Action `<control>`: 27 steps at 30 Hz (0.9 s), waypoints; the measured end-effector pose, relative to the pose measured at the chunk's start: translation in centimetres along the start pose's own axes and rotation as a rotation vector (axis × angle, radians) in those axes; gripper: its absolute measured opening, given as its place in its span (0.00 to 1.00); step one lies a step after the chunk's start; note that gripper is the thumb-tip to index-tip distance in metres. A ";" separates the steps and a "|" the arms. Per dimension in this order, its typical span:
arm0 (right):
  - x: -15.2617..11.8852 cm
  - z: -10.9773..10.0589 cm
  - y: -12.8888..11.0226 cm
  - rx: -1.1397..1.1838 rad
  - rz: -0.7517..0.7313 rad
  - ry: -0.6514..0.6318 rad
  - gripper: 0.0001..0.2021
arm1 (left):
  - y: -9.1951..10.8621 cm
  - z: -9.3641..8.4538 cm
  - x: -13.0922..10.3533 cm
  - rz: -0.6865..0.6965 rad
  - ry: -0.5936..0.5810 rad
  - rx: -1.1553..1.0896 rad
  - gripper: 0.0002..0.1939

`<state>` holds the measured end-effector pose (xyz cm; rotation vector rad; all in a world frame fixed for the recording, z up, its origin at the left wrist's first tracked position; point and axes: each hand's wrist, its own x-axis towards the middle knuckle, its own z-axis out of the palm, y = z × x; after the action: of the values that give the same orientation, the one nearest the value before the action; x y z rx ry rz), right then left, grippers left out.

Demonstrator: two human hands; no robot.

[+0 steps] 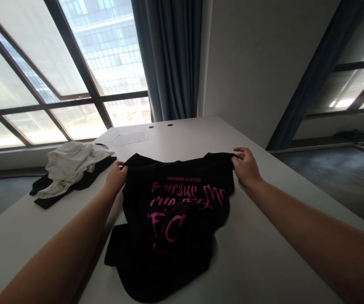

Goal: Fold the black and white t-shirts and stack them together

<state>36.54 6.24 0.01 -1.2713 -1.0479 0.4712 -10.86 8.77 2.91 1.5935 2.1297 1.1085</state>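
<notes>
Black shirt (197,236), white garment (68,162): are showing matt cloth. Curtain (172,59): is showing matt cloth. Tabletop (254,253): is looking smooth, faintly glossy.

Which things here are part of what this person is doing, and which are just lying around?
In use:
printed black shirt
left hand and right hand, each holding its far edge

Apparently lying about:
crumpled white cloth
black cloth under it
papers farther back

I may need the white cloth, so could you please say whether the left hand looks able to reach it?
Probably yes: the white cloth lies nearby, unblocked, though the left hand holds the black shirt.
</notes>
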 end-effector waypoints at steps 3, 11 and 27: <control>0.0 -0.2 -0.1 -0.048 0.024 -0.158 0.20 | 0.0 0.0 -0.2 0.092 -0.008 0.179 0.20; -0.5 -0.1 -0.9 -0.110 -0.011 -0.550 0.26 | 2.2 1.2 -3.8 0.867 -0.411 0.379 0.27; 2.9 -2.9 -5.1 -1.279 -0.115 -0.592 0.24 | 6.3 -0.4 -6.8 0.634 -0.549 0.918 0.23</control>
<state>39.13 5.53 5.96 -2.2180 -2.0699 0.0136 -4.21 3.10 6.06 2.6612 1.8359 -0.3498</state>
